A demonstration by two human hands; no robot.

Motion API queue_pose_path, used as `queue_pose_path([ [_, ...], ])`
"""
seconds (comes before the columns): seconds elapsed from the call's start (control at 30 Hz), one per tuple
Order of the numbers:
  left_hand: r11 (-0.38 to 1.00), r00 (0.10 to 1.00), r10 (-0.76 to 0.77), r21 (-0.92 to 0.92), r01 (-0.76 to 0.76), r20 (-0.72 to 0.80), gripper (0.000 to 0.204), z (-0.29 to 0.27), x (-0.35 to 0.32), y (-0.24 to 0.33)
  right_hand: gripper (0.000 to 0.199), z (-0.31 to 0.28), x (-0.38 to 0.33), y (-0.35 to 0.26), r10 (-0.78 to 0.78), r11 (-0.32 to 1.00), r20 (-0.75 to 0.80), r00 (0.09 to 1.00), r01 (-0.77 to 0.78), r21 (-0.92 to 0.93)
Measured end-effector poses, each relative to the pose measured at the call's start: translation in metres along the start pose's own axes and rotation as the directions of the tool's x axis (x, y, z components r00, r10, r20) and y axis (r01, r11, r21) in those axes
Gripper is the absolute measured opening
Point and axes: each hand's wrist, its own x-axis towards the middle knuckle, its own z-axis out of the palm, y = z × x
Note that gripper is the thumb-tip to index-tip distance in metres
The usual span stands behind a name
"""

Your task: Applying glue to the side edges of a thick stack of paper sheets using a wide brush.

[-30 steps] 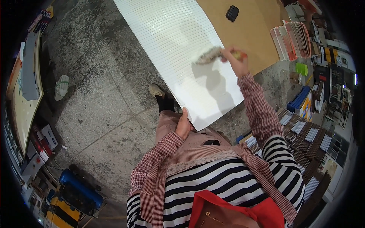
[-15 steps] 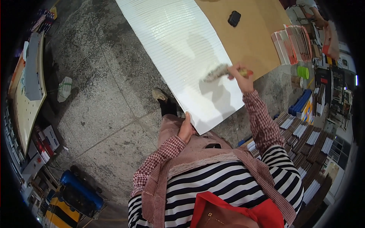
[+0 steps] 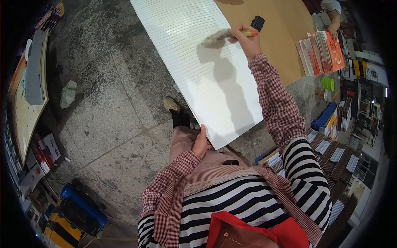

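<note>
A long white run of sheets (image 3: 231, 105), fanned out in narrow overlapping strips, stretches away from my lap across the work surface. Its upper part shines as if wet. My right hand (image 3: 247, 40) is closed round the handle of a brush (image 3: 216, 39) with pale, shaggy bristles. Those bristles are over the strips in the far half, throwing a shadow; whether they touch is hard to tell. At the near left corner, my left hand (image 3: 200, 142) grips the sheets' edge, thumb on top and the other fingers partly hidden beneath.
A brown board (image 3: 281, 41) lies right of the sheets, bearing a small black object (image 3: 258, 22). Orange-and-white booklets (image 3: 318, 51) stand at its right edge, by another person's hand (image 3: 333, 34). Stacked brown and white bundles (image 3: 326, 153) fill the right; a blue tank machine (image 3: 84, 206) stands lower left.
My right hand and the brush have moved away from me, up the strips. My left hand stays at the corner. The other person's hand has come down to the booklets.
</note>
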Motion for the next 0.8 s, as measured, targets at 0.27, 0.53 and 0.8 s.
queue_pose_path([
  [0.27,0.997,0.997,0.07,-0.019,-0.07,-0.018,0.08,0.005,-0.002,-0.001,0.013,-0.04,-0.058,-0.009,0.153,0.984,0.028,0.988,-0.15,-0.096],
  [0.53,0.992,0.978,0.128,0.032,-0.124,-0.166,0.081,0.013,0.0,-0.006,0.015,-0.026,-0.034,0.003,0.024,0.999,0.0,1.0,-0.024,0.037],
  [0.8,0.989,0.984,0.138,-0.037,-0.143,-0.113,0.078,0.008,0.003,-0.006,0.016,-0.07,-0.135,-0.009,0.201,0.977,-0.003,0.98,-0.201,-0.073],
])
